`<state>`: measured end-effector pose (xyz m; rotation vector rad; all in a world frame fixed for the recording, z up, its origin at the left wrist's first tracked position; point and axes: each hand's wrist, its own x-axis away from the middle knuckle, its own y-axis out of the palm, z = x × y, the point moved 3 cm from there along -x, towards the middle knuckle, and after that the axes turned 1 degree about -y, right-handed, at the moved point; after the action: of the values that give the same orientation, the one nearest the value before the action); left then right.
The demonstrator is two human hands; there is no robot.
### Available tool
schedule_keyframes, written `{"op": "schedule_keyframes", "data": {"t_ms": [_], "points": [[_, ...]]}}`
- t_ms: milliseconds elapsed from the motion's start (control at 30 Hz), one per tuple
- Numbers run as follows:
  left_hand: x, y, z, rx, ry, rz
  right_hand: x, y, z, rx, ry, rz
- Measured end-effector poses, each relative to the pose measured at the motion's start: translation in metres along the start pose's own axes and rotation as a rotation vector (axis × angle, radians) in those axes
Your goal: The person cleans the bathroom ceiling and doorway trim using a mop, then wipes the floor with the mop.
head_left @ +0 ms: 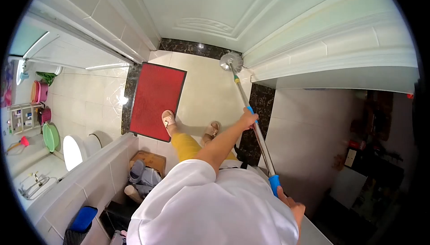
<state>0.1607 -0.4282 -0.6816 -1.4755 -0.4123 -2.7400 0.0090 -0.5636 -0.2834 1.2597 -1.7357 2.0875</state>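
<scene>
A long-handled mop (264, 151) with a metal pole, blue grips and a round head slants across the view. Its disc-shaped mop head (230, 61), edged with pale strands, rests on the floor in the corner by the closed door. Partway down the pole, my left hand (248, 118) wraps around the upper blue grip. My right hand (291, 204) is closed at the blue end of the handle, close to my right side; some of its fingers are hidden.
A red doormat (156, 99) lies on the tiles, with my left shoe at its edge. A door (201, 3) stands ahead. To the left is a bathroom with a toilet (74, 151). A cardboard box (150, 161) sits by the low wall. Dark furniture (371, 155) stands in the right-hand room.
</scene>
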Motion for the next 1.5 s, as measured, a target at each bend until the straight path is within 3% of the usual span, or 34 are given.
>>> {"op": "schedule_keyframes", "data": {"t_ms": [100, 400, 533, 633, 833, 1000, 1100, 1167, 1200, 1233, 1333, 1400, 1500], "points": [[0.000, -0.022, -0.005, 0.106, 0.100, 0.152, -0.010, 0.012, 0.024, 0.243, -0.120, 0.248], [-0.017, -0.178, -0.019, 0.109, 0.149, 0.527, -0.098, -0.047, -0.030, 0.113, -0.341, 0.226], [-0.021, -0.237, -0.021, 0.185, 0.122, 0.508, -0.126, -0.054, -0.057, 0.095, -0.393, 0.189], [0.040, -0.231, 0.024, 0.242, -0.026, 0.408, -0.130, -0.062, -0.064, 0.114, -0.378, 0.158], [0.021, -0.229, 0.029, 0.200, -0.055, 0.445, -0.134, -0.077, -0.055, 0.099, -0.362, 0.180], [-0.033, -0.198, 0.009, 0.170, 0.002, 0.533, -0.127, -0.090, -0.021, 0.106, -0.311, 0.193], [-0.017, -0.140, 0.035, 0.124, 0.034, 0.495, -0.114, -0.111, 0.012, 0.183, -0.294, 0.166], [-0.021, -0.098, 0.043, 0.147, 0.055, 0.460, -0.105, -0.113, 0.048, 0.211, -0.292, 0.192], [-0.033, -0.080, 0.046, 0.182, 0.054, 0.243, -0.099, -0.112, 0.066, 0.225, -0.326, 0.188], [-0.063, -0.053, 0.038, 0.184, 0.047, 0.340, -0.095, -0.113, 0.087, 0.266, -0.320, 0.215], [-0.028, 0.001, 0.072, 0.285, 0.025, 0.233, -0.086, -0.131, 0.129, 0.328, -0.340, 0.231], [-0.022, 0.033, 0.079, 0.416, 0.023, 0.383, -0.080, -0.143, 0.150, 0.344, -0.354, 0.219], [-0.006, 0.055, 0.089, 0.504, 0.058, 0.400, -0.084, -0.165, 0.173, 0.380, -0.476, 0.225]]}}
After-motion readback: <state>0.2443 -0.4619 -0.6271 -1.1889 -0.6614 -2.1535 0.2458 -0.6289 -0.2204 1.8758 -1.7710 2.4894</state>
